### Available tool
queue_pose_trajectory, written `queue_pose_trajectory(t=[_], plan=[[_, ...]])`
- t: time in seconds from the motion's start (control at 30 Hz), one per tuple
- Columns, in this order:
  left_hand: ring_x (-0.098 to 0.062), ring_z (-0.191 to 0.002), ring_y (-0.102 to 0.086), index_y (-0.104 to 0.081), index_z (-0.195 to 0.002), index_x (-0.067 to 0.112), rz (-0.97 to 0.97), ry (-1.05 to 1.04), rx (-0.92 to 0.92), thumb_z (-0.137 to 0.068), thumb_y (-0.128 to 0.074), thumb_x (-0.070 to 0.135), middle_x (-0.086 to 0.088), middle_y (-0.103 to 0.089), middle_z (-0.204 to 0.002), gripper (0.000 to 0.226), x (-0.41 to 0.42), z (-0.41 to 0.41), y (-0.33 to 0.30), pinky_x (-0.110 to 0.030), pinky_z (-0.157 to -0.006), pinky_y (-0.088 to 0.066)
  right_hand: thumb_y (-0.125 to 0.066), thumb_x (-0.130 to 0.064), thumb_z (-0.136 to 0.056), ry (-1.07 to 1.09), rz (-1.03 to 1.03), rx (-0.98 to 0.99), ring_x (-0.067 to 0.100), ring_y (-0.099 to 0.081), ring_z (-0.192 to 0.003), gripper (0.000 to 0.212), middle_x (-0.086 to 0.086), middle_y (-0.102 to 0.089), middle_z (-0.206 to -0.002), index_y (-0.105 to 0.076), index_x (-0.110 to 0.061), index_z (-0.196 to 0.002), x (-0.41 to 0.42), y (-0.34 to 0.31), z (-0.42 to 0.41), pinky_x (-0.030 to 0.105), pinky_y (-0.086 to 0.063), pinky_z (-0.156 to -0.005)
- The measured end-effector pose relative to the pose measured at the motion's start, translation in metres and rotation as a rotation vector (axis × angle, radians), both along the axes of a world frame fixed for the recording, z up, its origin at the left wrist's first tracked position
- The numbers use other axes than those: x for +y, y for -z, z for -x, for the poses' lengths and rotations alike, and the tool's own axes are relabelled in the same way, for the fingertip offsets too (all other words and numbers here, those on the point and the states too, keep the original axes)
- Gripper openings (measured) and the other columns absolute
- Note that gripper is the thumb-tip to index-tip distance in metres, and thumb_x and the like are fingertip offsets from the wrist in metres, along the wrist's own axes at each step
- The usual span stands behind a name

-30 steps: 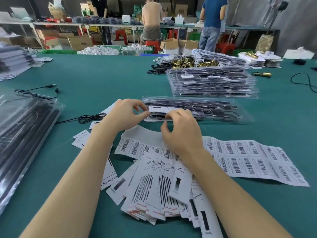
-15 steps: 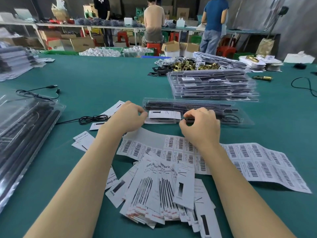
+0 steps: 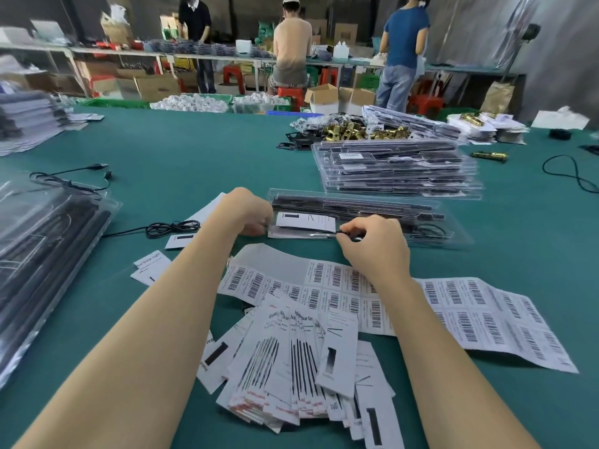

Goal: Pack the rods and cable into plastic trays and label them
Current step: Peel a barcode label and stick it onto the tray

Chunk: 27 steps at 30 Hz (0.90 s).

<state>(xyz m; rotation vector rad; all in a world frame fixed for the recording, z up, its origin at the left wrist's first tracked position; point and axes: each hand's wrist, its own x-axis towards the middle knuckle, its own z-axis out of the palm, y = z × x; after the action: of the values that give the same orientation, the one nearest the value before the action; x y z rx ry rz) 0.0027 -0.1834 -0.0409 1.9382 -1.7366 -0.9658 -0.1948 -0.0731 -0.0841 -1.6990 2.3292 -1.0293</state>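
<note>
A clear plastic tray (image 3: 453, 233) lies across the green table in front of me, with black rods (image 3: 356, 205) along its far side and a coiled black cable (image 3: 428, 230) at its right. A white paper card (image 3: 306, 221) sits in its left part. My left hand (image 3: 248, 210) grips the tray's left end with curled fingers. My right hand (image 3: 372, 243) pinches the tray's near edge just right of the card.
A barcode label sheet (image 3: 470, 315) and a fan of printed cards (image 3: 291, 361) lie near me. A stack of packed trays (image 3: 398, 168) stands behind. Bagged black rods (image 3: 42, 254) fill the left; a loose cable (image 3: 171, 227) lies beside them. Brass parts (image 3: 356, 131) and several people are farther back.
My right hand moved right from the card to the tray's near edge. My left hand shifted to the tray's left end. The card now lies flat inside the tray.
</note>
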Motion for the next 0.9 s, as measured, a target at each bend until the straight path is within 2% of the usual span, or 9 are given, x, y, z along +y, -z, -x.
queue_pose_trajectory(t=[0.1,0.2,0.27,0.43,0.5,0.6,0.67,0.77,0.9], plan=[[-0.015,-0.067,-0.064,-0.063,-0.094,0.007,-0.105,-0.007,0.06,-0.091,-0.064,0.007,-0.004,-0.062,-0.092,0.003,0.003,0.002,-0.005,-0.021,-0.05,-0.055,-0.071,-0.038,-0.088,0.002,0.002,-0.057,0.016,-0.052,-0.111,0.009,-0.013,-0.07,-0.086,-0.078,-0.033,-0.086,0.001,0.0,0.002,0.032,-0.049,-0.075],[-0.014,-0.064,-0.058,-0.056,-0.108,0.005,-0.146,0.031,0.115,-0.095,-0.057,0.001,-0.006,-0.056,-0.093,0.013,0.005,0.003,-0.009,-0.018,-0.039,-0.051,-0.073,-0.041,-0.087,-0.015,-0.005,-0.072,0.015,-0.054,-0.111,0.01,-0.013,-0.071,-0.086,-0.079,-0.033,-0.087,0.001,0.001,0.005,0.031,-0.051,-0.075],[-0.014,-0.066,-0.06,-0.051,-0.114,0.008,-0.129,0.052,0.142,-0.097,-0.056,-0.001,-0.007,-0.059,-0.089,0.02,0.005,0.001,-0.009,-0.021,-0.041,-0.052,-0.072,-0.042,-0.087,-0.022,0.002,-0.06,0.014,-0.05,-0.113,0.01,-0.013,-0.07,-0.086,-0.079,-0.034,-0.089,0.001,0.001,0.005,0.029,-0.045,-0.073],[-0.019,-0.075,-0.069,-0.05,-0.09,0.013,-0.035,0.028,0.242,-0.097,-0.053,0.0,-0.011,-0.07,-0.09,0.015,0.007,0.002,0.001,-0.025,-0.056,-0.055,-0.07,-0.043,-0.087,-0.008,0.008,-0.031,0.013,-0.047,-0.114,0.01,-0.012,-0.069,-0.091,-0.077,-0.036,-0.087,0.002,0.003,0.003,0.028,-0.041,-0.071],[-0.022,-0.078,-0.071,-0.05,-0.087,0.015,0.01,0.001,0.255,-0.094,-0.053,-0.001,-0.014,-0.072,-0.094,0.017,0.006,0.002,0.007,-0.026,-0.057,-0.056,-0.069,-0.043,-0.087,-0.002,0.014,-0.021,0.013,-0.047,-0.112,0.011,-0.013,-0.068,-0.09,-0.077,-0.036,-0.086,0.003,0.003,0.003,0.028,-0.039,-0.069],[-0.03,-0.089,-0.074,-0.052,-0.087,0.013,0.073,-0.045,0.263,-0.084,-0.055,-0.002,-0.019,-0.073,-0.097,0.016,0.005,0.003,0.015,-0.035,-0.071,-0.062,-0.069,-0.042,-0.087,0.0,0.016,-0.003,0.014,-0.047,-0.111,0.011,-0.016,-0.067,-0.086,-0.078,-0.036,-0.086,0.003,0.002,0.002,0.024,-0.034,-0.06],[-0.031,-0.083,-0.074,-0.052,-0.086,0.014,0.109,-0.074,0.275,-0.076,-0.053,-0.001,-0.018,-0.074,-0.084,0.018,0.004,0.004,0.019,-0.045,-0.079,-0.062,-0.068,-0.041,-0.088,0.0,0.02,0.008,0.014,-0.046,-0.11,0.011,-0.02,-0.066,-0.082,-0.078,-0.037,-0.085,0.004,0.002,0.001,0.021,-0.028,-0.055],[-0.025,-0.064,-0.068,-0.053,-0.082,0.016,0.181,-0.088,0.228,-0.069,-0.051,0.005,0.0,-0.067,-0.05,0.017,0.005,0.004,0.022,-0.045,-0.078,-0.063,-0.068,-0.041,-0.088,-0.009,0.026,0.032,0.015,-0.048,-0.109,0.012,-0.018,-0.066,-0.081,-0.079,-0.037,-0.086,0.003,0.003,0.002,0.025,-0.037,-0.063],[-0.024,-0.068,-0.063,-0.051,-0.086,0.018,0.177,-0.016,0.268,-0.077,-0.057,0.005,-0.009,-0.066,-0.076,0.017,0.005,0.0,0.02,-0.037,-0.07,-0.06,-0.069,-0.04,-0.087,-0.01,0.073,0.019,0.014,-0.046,-0.103,0.01,-0.023,-0.058,-0.073,-0.077,-0.037,-0.082,0.004,0.002,0.003,0.028,-0.038,-0.069]])
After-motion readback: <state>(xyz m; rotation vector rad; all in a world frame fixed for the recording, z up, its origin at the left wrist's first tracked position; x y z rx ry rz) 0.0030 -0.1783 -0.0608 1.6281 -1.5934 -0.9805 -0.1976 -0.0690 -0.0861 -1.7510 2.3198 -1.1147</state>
